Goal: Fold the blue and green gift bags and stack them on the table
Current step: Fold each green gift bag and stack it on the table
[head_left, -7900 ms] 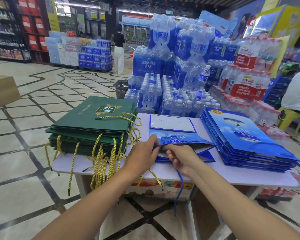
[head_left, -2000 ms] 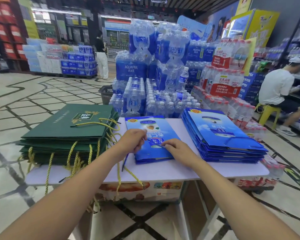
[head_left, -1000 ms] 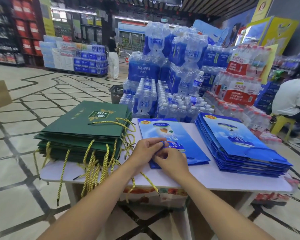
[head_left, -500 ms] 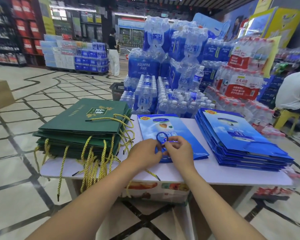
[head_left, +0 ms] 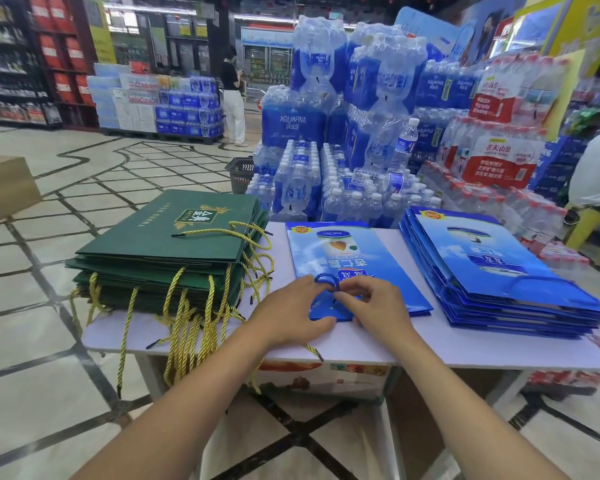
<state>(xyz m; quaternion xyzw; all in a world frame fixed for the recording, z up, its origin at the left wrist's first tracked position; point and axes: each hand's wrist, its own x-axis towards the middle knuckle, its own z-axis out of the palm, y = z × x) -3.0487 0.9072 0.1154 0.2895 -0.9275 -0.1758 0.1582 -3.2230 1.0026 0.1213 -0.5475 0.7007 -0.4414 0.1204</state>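
A single blue gift bag (head_left: 354, 265) lies flat on the white table (head_left: 499, 351), between two piles. My left hand (head_left: 288, 313) and my right hand (head_left: 374, 303) meet at its near edge, and both pinch its blue cord handle (head_left: 324, 280), coiled into a small loop. A stack of folded green gift bags (head_left: 167, 244) with gold cord handles sits on the left of the table. A stack of folded blue gift bags (head_left: 492, 268) sits on the right.
Shrink-wrapped packs of water bottles (head_left: 343, 133) rise right behind the table. A cardboard box (head_left: 4, 185) stands on the tiled floor at far left. One person (head_left: 232, 98) stands far back; another person in white (head_left: 596, 171) sits on a yellow stool at right.
Since the first frame the blue bag has been folded flat and turned print-side up. Over the last second both hands gathered its cord handle into a loop and tightened it.
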